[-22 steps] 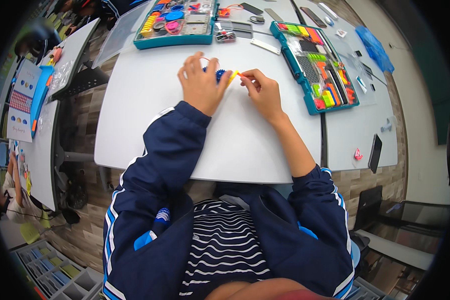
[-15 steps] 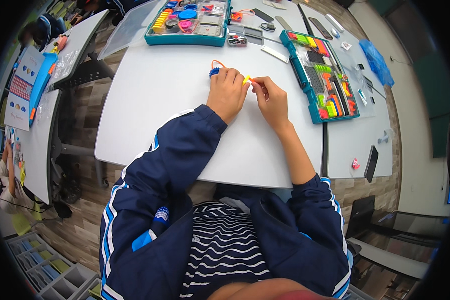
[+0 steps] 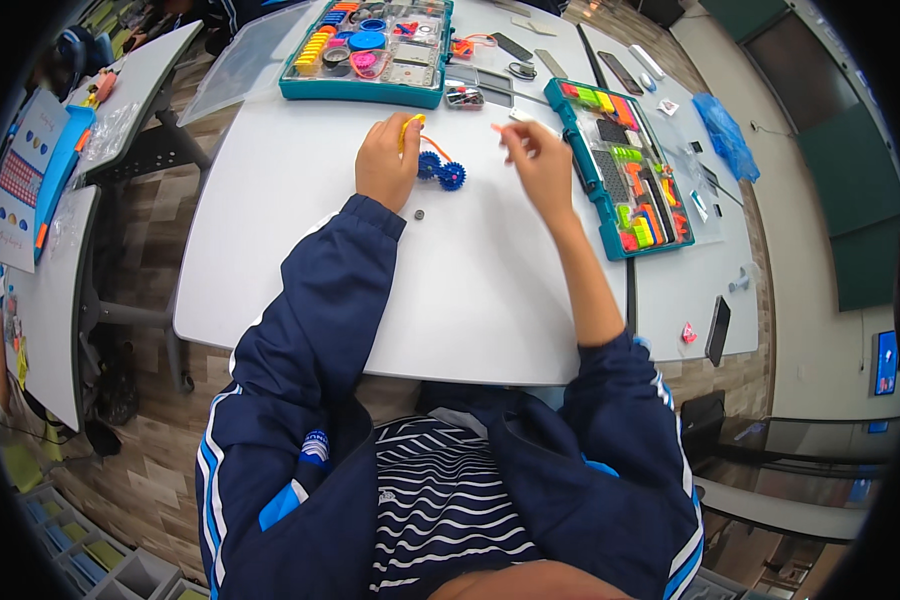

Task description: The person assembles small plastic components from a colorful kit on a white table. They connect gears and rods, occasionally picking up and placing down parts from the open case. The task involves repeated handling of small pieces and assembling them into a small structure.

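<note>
My left hand (image 3: 385,165) is closed around a yellow plastic piece (image 3: 411,128), which looks curved and sticks up past the fingers. To the right, my right hand (image 3: 540,168) pinches a small orange piece (image 3: 497,127) between thumb and finger, held above the table. Between the hands lie two blue gears (image 3: 441,171) joined side by side, with a thin orange strip (image 3: 436,147) arching from them. A small dark grey round piece (image 3: 419,214) rests on the white tabletop near my left wrist.
A teal case (image 3: 363,88) of colourful building parts stands at the back left; another teal case (image 3: 610,165) lies to the right. Between them are a small clear box (image 3: 464,97) of dark parts and a grey tray. A blue plastic bag (image 3: 725,135) sits far right.
My hands have moved apart, the left going left with the yellow piece and the right keeping the orange one. Both blue gears and the small grey piece now show.
</note>
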{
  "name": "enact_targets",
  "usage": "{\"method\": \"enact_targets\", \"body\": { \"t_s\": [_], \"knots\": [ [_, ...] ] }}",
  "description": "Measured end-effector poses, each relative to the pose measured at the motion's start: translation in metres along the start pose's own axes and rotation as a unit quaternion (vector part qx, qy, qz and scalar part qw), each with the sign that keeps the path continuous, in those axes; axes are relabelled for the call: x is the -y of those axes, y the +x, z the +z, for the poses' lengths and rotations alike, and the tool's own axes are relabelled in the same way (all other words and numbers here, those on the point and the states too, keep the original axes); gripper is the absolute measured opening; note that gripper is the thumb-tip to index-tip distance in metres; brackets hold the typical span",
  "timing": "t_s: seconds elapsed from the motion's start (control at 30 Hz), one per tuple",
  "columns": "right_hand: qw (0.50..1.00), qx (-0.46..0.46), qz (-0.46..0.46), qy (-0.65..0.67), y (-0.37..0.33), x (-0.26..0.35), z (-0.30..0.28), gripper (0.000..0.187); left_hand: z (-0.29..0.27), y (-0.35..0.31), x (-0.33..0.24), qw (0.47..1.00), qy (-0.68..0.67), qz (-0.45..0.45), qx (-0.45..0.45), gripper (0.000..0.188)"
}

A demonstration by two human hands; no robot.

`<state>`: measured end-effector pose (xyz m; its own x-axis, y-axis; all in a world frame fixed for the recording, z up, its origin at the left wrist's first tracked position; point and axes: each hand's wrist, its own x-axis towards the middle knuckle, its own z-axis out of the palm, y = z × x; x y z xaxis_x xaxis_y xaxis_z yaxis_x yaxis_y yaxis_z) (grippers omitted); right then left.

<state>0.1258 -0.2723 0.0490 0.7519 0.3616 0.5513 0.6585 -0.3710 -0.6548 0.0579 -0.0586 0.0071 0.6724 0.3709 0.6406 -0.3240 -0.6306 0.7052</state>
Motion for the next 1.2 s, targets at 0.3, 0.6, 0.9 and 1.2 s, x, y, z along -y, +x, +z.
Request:
{"method": "enact_targets", "body": {
  "t_s": [0.3, 0.6, 0.9, 1.2],
  "knots": [
    [0.981, -0.031, 0.148, -0.122, 0.177, -0.127, 0.060, 0.024, 0.015, -0.004, 0.017, 0.987, -0.073, -0.140, -0.010, 0.027],
    [0.935, -0.010, 0.252, -0.248, 0.239, -0.155, 0.106, 0.030, 0.015, -0.005, 0.006, 0.981, -0.060, -0.184, 0.013, 0.022],
    [0.935, -0.001, 0.261, -0.241, 0.253, -0.169, 0.105, 0.036, 0.014, -0.005, 0.004, 0.979, -0.059, -0.192, 0.027, 0.023],
    [0.996, -0.041, 0.059, 0.060, 0.127, -0.071, 0.070, 0.028, 0.014, 0.009, 0.023, 0.949, -0.222, -0.218, -0.052, 0.036]
  ]
}}
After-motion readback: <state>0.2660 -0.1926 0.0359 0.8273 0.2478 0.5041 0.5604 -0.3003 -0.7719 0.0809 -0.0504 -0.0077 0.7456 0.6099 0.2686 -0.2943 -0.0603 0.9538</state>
